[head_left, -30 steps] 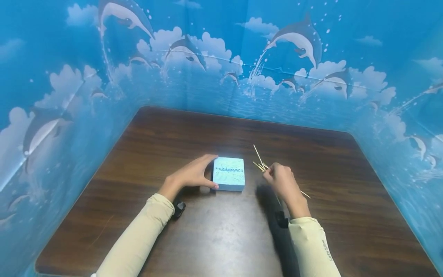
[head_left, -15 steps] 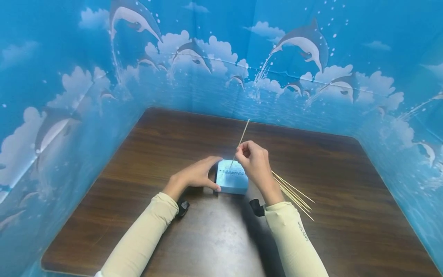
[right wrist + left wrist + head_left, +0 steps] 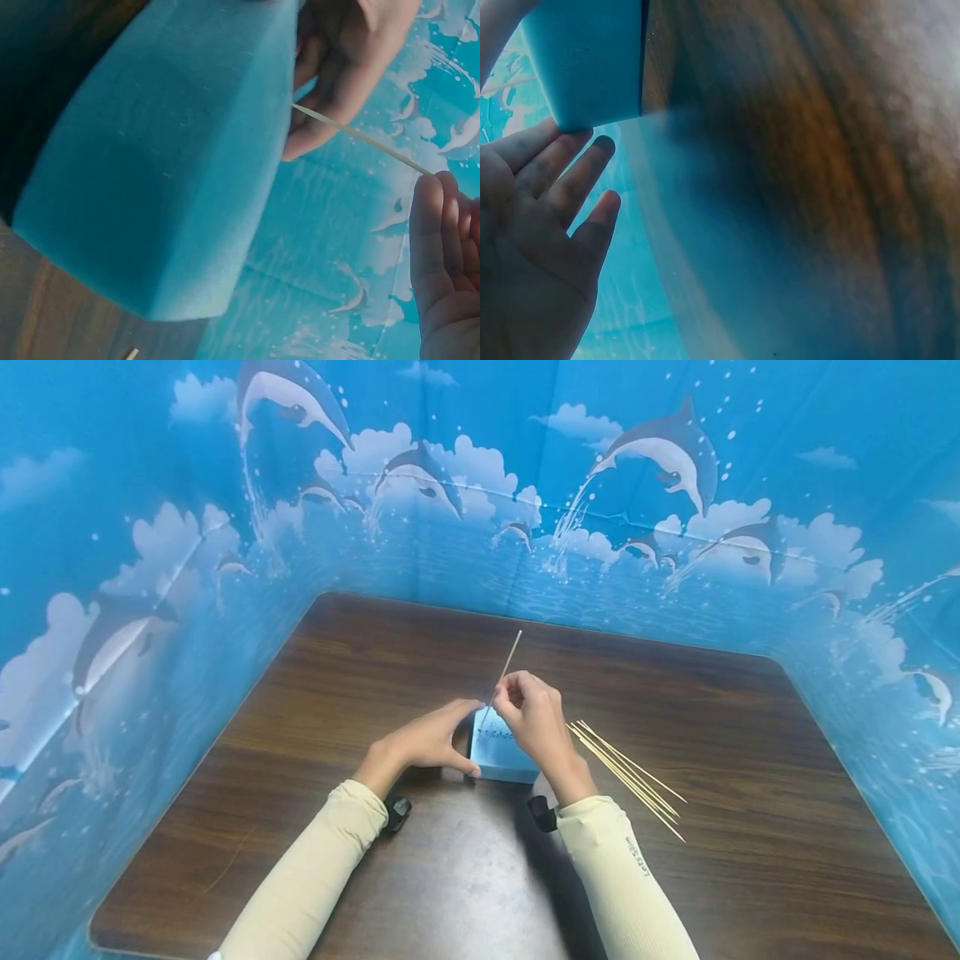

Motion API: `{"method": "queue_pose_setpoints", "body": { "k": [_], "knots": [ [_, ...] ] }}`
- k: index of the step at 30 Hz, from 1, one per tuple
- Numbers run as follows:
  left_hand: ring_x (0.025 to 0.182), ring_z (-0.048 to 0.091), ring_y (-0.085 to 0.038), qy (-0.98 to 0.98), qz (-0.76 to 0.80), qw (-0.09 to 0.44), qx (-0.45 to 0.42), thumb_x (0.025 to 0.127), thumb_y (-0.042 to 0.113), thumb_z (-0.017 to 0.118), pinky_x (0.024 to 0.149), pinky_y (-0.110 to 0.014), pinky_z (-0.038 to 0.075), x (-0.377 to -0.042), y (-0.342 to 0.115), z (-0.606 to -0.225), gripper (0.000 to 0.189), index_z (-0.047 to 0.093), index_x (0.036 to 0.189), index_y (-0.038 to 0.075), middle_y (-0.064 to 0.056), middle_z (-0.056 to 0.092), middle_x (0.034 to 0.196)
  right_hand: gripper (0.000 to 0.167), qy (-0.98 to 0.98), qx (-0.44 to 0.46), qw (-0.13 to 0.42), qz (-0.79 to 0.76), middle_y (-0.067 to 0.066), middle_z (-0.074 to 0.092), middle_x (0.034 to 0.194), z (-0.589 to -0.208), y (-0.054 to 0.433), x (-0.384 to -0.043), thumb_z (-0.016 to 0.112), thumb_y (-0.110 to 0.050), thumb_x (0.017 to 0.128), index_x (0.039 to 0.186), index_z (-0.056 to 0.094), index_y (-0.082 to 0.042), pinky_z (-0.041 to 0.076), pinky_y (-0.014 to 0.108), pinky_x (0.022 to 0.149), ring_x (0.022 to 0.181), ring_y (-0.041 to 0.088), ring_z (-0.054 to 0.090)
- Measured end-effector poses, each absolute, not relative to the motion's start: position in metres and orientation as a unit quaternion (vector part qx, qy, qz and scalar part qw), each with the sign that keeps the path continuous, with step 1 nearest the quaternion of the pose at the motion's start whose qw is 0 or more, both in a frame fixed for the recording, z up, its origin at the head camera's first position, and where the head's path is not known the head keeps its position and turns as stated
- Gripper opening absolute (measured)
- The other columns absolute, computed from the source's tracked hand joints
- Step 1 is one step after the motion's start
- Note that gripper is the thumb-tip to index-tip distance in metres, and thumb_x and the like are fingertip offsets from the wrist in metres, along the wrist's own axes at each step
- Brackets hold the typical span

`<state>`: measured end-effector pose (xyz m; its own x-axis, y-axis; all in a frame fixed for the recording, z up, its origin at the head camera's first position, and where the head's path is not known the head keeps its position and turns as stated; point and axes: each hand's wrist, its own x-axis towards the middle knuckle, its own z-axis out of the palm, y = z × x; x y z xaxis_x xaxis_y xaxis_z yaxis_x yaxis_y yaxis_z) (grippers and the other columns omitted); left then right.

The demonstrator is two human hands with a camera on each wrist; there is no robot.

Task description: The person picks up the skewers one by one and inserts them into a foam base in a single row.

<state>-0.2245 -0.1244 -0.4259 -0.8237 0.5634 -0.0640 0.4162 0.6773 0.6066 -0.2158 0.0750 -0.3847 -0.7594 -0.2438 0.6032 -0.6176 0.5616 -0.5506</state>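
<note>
A light blue foam block [image 3: 487, 756] with a row of dark holes or marks across its top sits mid-table. My left hand [image 3: 420, 735] holds its left side, thumb at the near corner and fingers at the far one; in the left wrist view, fingertips meet the edge of the block [image 3: 592, 60]. Between thumb and fingertips, my right hand [image 3: 542, 718] pinches a thin wooden skewer [image 3: 512, 652], tilted over the block. The skewer's lower tip is at the block's top, near the left end of the row. From the right wrist view, the skewer [image 3: 360, 136] meets the block's face.
Several more skewers [image 3: 626, 772] lie in a loose fan on the dark wooden table [image 3: 750, 760], right of the block and partly beyond my right forearm. A blue curtain with dolphins [image 3: 465, 560] stands around the table's back and sides.
My right hand was at the pile of skewers, then brought one over the block. Since half a second ago it has shifted left and lower along the block's top. My left hand keeps its hold.
</note>
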Motion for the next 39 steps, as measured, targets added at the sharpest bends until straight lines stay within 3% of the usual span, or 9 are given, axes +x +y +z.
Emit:
{"method": "queue_pose_setpoints", "body": {
  "k": [11, 15, 22, 24, 32, 39],
  "knots": [
    [0.145, 0.032, -0.026, 0.905, 0.302, 0.12, 0.275, 0.07, 0.051, 0.087, 0.118, -0.046, 0.033, -0.226, -0.125, -0.429, 0.113, 0.028, 0.155, 0.007, -0.012, 0.033, 0.158, 0.007, -0.868, 0.26, 0.194, 0.376, 0.005, 0.066, 0.078, -0.4, 0.073, -0.215, 0.061, -0.002, 0.09, 0.088, 0.068, -0.003, 0.053, 0.021, 0.057, 0.065, 0.012, 0.06],
    [0.146, 0.03, -0.028, 0.904, 0.306, 0.124, 0.271, 0.07, 0.049, 0.087, 0.118, -0.047, 0.031, -0.226, -0.124, -0.427, 0.112, 0.027, 0.155, 0.007, -0.013, 0.031, 0.159, 0.006, -0.87, 0.245, 0.182, 0.387, 0.006, 0.067, 0.082, -0.395, 0.081, -0.213, 0.064, -0.006, 0.091, 0.092, 0.068, -0.002, 0.057, 0.026, 0.063, 0.071, 0.014, 0.063],
    [0.147, 0.029, -0.029, 0.906, 0.305, 0.125, 0.267, 0.07, 0.048, 0.087, 0.119, -0.048, 0.028, -0.225, -0.124, -0.428, 0.112, 0.026, 0.156, 0.009, -0.012, 0.029, 0.161, 0.008, -0.898, 0.129, 0.184, 0.378, 0.009, 0.066, 0.085, -0.394, 0.141, -0.219, 0.067, -0.01, 0.091, 0.092, 0.066, -0.002, 0.055, 0.035, 0.067, 0.074, 0.021, 0.063],
    [0.147, 0.028, -0.029, 0.907, 0.302, 0.127, 0.265, 0.07, 0.049, 0.087, 0.119, -0.049, 0.029, -0.224, -0.125, -0.429, 0.112, 0.026, 0.157, 0.01, -0.011, 0.028, 0.161, 0.011, -0.918, 0.09, 0.156, 0.354, 0.011, 0.067, 0.086, -0.397, 0.163, -0.221, 0.065, -0.012, 0.093, 0.093, 0.066, -0.001, 0.053, 0.037, 0.068, 0.075, 0.023, 0.062],
    [0.147, 0.029, -0.03, 0.903, 0.312, 0.127, 0.266, 0.071, 0.048, 0.086, 0.119, -0.05, 0.029, -0.222, -0.127, -0.43, 0.111, 0.027, 0.156, 0.009, -0.012, 0.029, 0.16, 0.023, -0.969, -0.001, -0.036, 0.246, 0.02, 0.067, 0.1, -0.415, 0.227, -0.219, 0.063, -0.016, 0.095, 0.104, 0.066, 0.005, 0.054, 0.051, 0.079, 0.089, 0.033, 0.064],
    [0.147, 0.029, -0.03, 0.902, 0.315, 0.125, 0.266, 0.072, 0.046, 0.087, 0.118, -0.05, 0.029, -0.222, -0.127, -0.431, 0.109, 0.027, 0.156, 0.01, -0.012, 0.029, 0.16, 0.018, -0.972, -0.015, -0.084, 0.217, 0.018, 0.07, 0.1, -0.428, 0.238, -0.215, 0.066, -0.015, 0.093, 0.098, 0.071, 0.003, 0.055, 0.051, 0.079, 0.087, 0.03, 0.066]
  ]
}}
